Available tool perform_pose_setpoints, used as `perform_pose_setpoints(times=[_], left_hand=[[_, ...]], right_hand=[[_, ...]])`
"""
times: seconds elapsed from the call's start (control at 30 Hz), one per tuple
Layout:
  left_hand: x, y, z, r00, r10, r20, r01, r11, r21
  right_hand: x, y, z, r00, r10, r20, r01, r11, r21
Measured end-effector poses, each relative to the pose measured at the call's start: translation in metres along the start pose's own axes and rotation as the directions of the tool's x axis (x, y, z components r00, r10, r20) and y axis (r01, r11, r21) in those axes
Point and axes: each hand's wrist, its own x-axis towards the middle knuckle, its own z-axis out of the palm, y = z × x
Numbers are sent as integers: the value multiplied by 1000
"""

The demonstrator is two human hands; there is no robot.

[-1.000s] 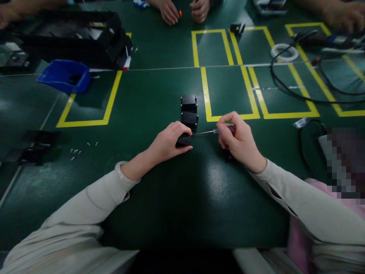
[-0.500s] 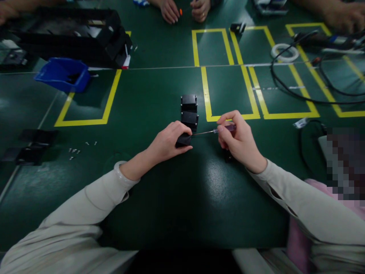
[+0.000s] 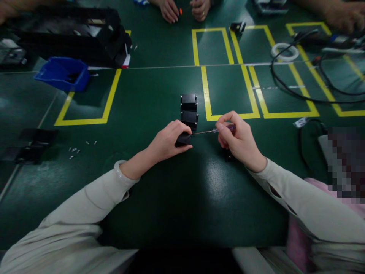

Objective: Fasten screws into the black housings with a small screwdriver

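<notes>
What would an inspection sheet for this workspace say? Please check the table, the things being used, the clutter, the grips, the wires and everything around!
Surface: dark green table marked with yellow tape.
Things in use: black block and screwdriver, its tip at the block's edge; contact is too small to tell.
Clutter: small loose screws, left; two more black blocks just beyond the held one.
Grips: left grip holds the block; right grip holds the screwdriver.
Cables: black cable curving at right; tagged cable nearer.
Surroundings: blue bin, left; other people's hands across the table.
</notes>
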Motion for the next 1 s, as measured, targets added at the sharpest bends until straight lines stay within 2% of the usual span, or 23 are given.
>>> perform_pose_setpoints(times=[0.1, 0.3, 0.5, 0.73, 1.0], left_hand=[[0, -1, 0, 1000, 6, -6, -6, 1000, -1], [-1, -1, 1, 1000, 19, -15, -19, 1000, 6], [0, -2, 2, 1000, 7, -6, -7, 1000, -7], [-1, -3, 2, 1000, 11, -11, -11, 1000, -9], [-1, -2, 2, 999, 28, -20, -28, 1000, -4]], right_hand=[[1, 0, 0, 1000, -6, 11, 7, 998, -55], [0, 2, 1, 1000, -9, -10, 10, 999, 41], [0, 0, -1, 1000, -10, 13, 10, 1000, -20], [-1, 3, 0, 1000, -1, -1, 1, 998, 63], [-1, 2, 0, 1000, -4, 3, 4, 1000, 14]])
